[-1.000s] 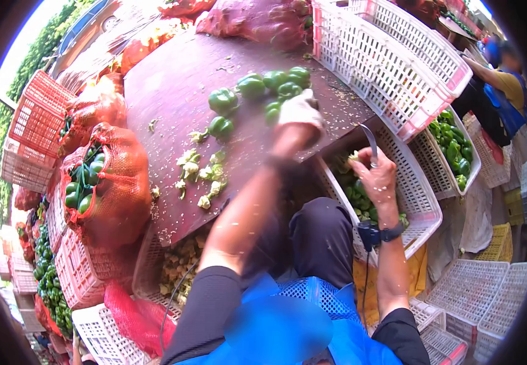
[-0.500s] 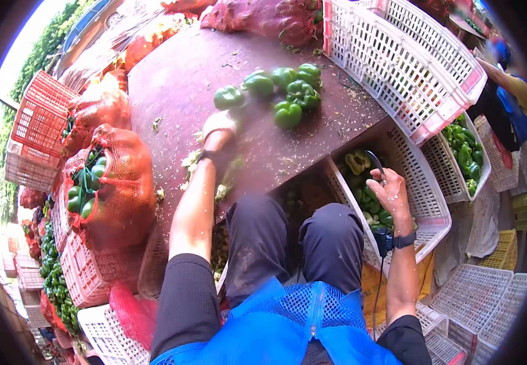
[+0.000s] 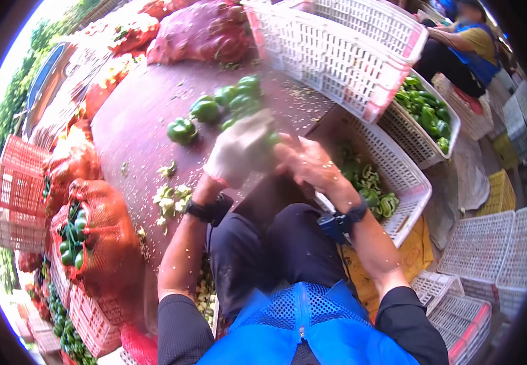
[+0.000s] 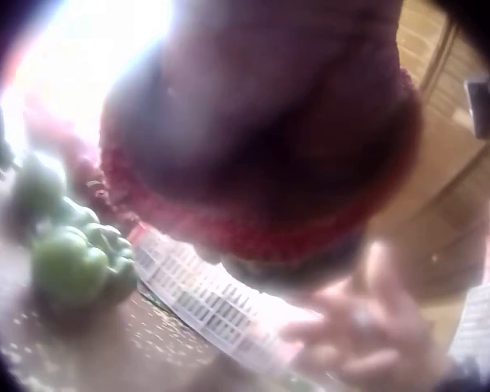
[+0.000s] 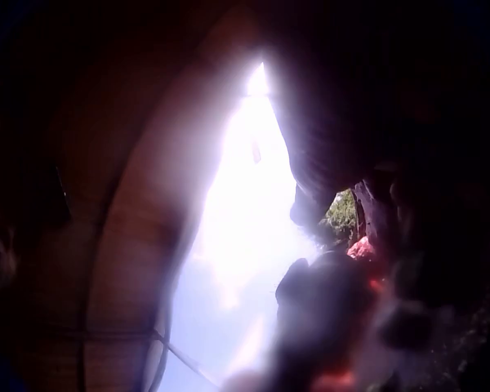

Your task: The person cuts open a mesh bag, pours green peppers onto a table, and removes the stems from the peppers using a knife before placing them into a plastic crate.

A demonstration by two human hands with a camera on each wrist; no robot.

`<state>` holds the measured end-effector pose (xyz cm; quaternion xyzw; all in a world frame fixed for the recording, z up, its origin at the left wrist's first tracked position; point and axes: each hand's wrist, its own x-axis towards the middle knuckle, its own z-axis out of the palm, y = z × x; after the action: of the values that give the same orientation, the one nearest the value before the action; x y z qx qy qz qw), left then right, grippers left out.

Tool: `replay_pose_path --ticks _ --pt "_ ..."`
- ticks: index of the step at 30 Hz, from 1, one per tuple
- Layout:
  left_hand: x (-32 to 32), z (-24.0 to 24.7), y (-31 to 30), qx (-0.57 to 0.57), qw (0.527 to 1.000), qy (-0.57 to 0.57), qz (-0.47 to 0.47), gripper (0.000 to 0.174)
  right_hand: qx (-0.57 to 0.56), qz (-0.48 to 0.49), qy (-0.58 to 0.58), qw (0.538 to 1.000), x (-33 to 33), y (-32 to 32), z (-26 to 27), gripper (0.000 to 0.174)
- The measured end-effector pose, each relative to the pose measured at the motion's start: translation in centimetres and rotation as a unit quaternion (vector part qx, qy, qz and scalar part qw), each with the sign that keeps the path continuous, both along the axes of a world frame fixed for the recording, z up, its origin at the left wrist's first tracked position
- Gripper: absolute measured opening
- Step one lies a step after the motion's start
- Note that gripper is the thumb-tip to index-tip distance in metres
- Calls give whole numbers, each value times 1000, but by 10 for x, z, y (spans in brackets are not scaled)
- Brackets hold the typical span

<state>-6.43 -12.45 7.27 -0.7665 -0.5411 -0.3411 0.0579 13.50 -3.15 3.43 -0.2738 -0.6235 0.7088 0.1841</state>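
My left hand (image 3: 242, 149), in a whitish glove, is blurred over the tabletop in the head view. A green bell pepper (image 3: 273, 139) shows at its fingers, mostly hidden by the glove. Close beside it my bare right hand (image 3: 312, 164) reaches in, fingers partly extended and blurred. The curved knife it gripped earlier is hidden now. In the left wrist view the right hand (image 4: 367, 327) appears below the glove's red cuff (image 4: 253, 241). Beyond the hands, several green bell peppers (image 3: 204, 109) sit on the dark red table (image 3: 138, 121). The right wrist view is mostly dark and glare.
Pale pepper cores (image 3: 169, 199) and seeds lie on the table's left. By my right knee a white crate (image 3: 414, 198) holds green peppers (image 3: 370, 191). Orange mesh sacks (image 3: 111, 231) stand left, a large white crate (image 3: 330, 55) at the back, and another person (image 3: 473, 45) sits far right.
The left hand has gone from the table's left-hand peppers back toward my body, now with a bell pepper. The right hand has come left from over the crate to meet it.
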Motion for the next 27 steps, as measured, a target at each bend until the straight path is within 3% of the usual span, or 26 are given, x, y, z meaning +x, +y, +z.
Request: replay_pose_path --ticks 1,3,5,6,7,8,9,10,11,13,14,16,17,18,19,20,22,23,25,26,27 --pt "3 -11 9 37 998 -6 -40 39 -26 8 -2 1000 2 3 -5 54" --pt "16 -24 18 26 979 -195 -56 40 -47 16 -2 999 9 6 -15 55" --pt "41 -15 13 30 983 -157 95 42 39 -31 171 984 20 2 -25 61" --pt "51 -26 16 -8 951 -263 160 38 105 -63 208 970 22 2 -29 61" --pt "61 -37 29 -10 863 -482 153 29 106 -65 206 971 28 1 -25 61" --pt "53 -57 33 -128 868 -464 123 34 241 -114 160 950 33 0 -18 60" --pt "46 -70 34 -244 860 -439 92 52 371 -160 112 908 37 -1 -10 59" --pt "81 20 8 -243 948 -178 107 14 415 -175 144 881 36 -6 -3 58" --pt "75 -37 17 -179 884 -431 -32 41 416 -174 145 881 38 -4 -4 58" --pt "109 17 9 -295 867 -309 258 26 581 -157 91 793 43 0 -8 63" --pt "109 7 10 -294 867 -309 259 26 582 -157 91 793 44 0 -9 63" --pt "103 -28 14 -188 953 -29 235 20 633 -153 80 755 46 -2 -9 65" --pt "104 -30 19 -187 953 -29 237 20 633 -152 82 754 46 -4 -7 65" --pt "105 -33 26 -205 896 -311 242 21 628 -151 91 758 46 -5 -6 62" --pt "106 -30 30 -205 765 -567 226 22 623 -150 100 761 46 -6 -4 59" --pt "107 -28 27 -203 765 -567 226 22 624 -149 101 761 47 -8 -5 59" --pt "104 -21 21 -89 718 -674 150 21 419 -216 79 878 54 -13 -3 58" --pt "99 -20 23 -86 719 -674 150 21 400 -203 27 894 62 -15 6 58" --pt "91 -18 28 -90 808 -511 280 21 262 -142 -33 954 69 -13 4 59" --pt "94 -11 25 -89 838 -453 293 21 261 -143 -34 954 68 -16 3 59" --pt "93 -14 26 -91 838 -452 291 21 268 -136 -52 952 64 -20 2 58"
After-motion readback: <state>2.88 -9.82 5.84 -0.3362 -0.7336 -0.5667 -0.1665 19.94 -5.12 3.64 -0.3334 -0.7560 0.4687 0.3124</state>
